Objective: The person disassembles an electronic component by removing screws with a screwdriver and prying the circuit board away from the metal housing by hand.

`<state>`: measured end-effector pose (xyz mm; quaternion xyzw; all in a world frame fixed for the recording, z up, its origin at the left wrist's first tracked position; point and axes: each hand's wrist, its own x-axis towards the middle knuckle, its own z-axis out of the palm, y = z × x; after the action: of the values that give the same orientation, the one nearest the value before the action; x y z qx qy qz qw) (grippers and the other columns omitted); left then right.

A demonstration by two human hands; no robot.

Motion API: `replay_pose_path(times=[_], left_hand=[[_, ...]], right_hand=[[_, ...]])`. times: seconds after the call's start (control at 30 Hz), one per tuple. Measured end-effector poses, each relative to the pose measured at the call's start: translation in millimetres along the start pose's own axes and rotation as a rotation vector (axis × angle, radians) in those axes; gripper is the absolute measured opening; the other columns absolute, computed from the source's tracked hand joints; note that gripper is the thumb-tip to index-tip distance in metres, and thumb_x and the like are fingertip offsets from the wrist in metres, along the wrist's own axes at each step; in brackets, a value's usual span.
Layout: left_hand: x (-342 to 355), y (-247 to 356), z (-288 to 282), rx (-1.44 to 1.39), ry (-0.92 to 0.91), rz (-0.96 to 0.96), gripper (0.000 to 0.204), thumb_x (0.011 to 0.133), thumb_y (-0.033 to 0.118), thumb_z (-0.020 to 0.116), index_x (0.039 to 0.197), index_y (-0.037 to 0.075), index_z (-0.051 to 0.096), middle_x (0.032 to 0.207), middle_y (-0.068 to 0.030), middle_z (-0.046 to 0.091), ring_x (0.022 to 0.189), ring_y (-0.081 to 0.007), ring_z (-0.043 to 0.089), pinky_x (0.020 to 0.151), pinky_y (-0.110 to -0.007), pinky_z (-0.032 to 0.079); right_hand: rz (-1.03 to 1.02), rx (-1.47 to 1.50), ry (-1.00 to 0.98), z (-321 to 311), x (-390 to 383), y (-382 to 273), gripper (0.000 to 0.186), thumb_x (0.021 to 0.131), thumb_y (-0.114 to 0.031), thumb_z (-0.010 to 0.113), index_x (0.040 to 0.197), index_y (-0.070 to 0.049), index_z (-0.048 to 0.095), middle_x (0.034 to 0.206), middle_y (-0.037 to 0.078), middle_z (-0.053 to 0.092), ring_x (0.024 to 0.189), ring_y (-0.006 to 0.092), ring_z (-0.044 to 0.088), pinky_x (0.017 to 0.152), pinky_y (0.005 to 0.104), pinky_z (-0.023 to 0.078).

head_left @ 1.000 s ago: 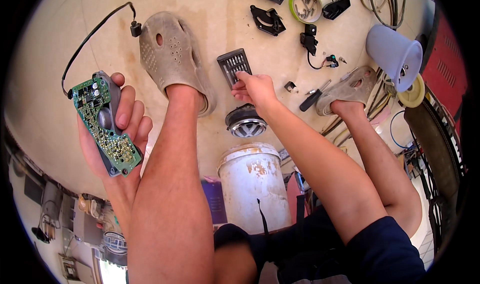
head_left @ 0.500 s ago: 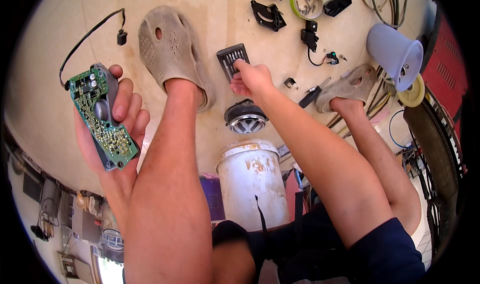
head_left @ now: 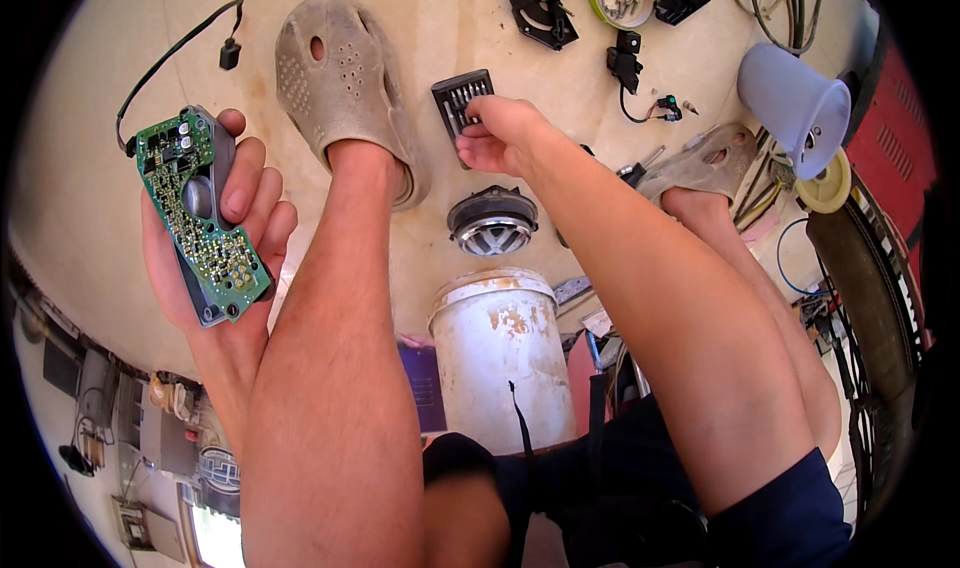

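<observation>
Bit case: dark, flat, on the floor (head_left: 560, 88); bit case (head_left: 455, 98) lies just left of the right hand (head_left: 505, 133), its far end beyond the fingertips.
Case long axis: runs away from the person, far end leaning slightly left.
Right grip: fingers over the case's right side; whether pinched on a bit or apart, cannot tell.
Nearer hand: right; left hand (head_left: 250, 190) well apart, with the left clog (head_left: 345, 93) between.
Left grip: clamped on the circuit board (head_left: 205, 233), board side up, cable (head_left: 160, 67) trailing from its far end.
</observation>
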<state>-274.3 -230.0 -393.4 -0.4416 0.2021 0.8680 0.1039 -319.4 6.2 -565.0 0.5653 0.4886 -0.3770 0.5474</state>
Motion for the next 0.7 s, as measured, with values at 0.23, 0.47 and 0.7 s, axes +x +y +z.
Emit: replay_pose_path(times=[0.23, 0.47, 0.7], left_hand=[[-3, 1, 2, 0.018, 0.030, 0.003, 0.054, 0.096, 0.043, 0.043, 0.122, -0.004, 0.049, 0.071, -0.0028, 0.040, 0.058, -0.0122, 0.032, 0.050, -0.028, 0.026], [-4, 1, -1, 0.027, 0.020, 0.007, 0.055, 0.095, 0.043, 0.044, 0.123, -0.005, 0.048, 0.072, -0.0030, 0.042, 0.058, -0.0124, 0.033, 0.049, -0.028, 0.026], [-1, 0, -6, 0.014, 0.007, -0.003, 0.056, 0.097, 0.044, 0.041, 0.123, -0.006, 0.049, 0.073, -0.0039, 0.043, 0.058, -0.0127, 0.033, 0.049, -0.029, 0.027]], right_hand=[[-0.034, 0.022, 0.032, 9, -3, 0, 0.021, 0.089, -0.012, 0.059, 0.090, 0.008, 0.053, 0.075, 0.015, 0.058, 0.055, 0.0237, 0.060, 0.049, 0.0385, 0.058], [-0.095, -0.005, 0.017, 9, -6, 4, 0.018, 0.089, -0.012, 0.058, 0.087, 0.005, 0.056, 0.075, 0.014, 0.059, 0.058, 0.0227, 0.061, 0.052, 0.0380, 0.059], [-0.331, -0.235, -0.180, -15, -16, 31, 0.015, 0.091, -0.018, 0.061, 0.088, -0.003, 0.061, 0.078, 0.007, 0.063, 0.060, 0.0153, 0.061, 0.056, 0.0286, 0.055]])
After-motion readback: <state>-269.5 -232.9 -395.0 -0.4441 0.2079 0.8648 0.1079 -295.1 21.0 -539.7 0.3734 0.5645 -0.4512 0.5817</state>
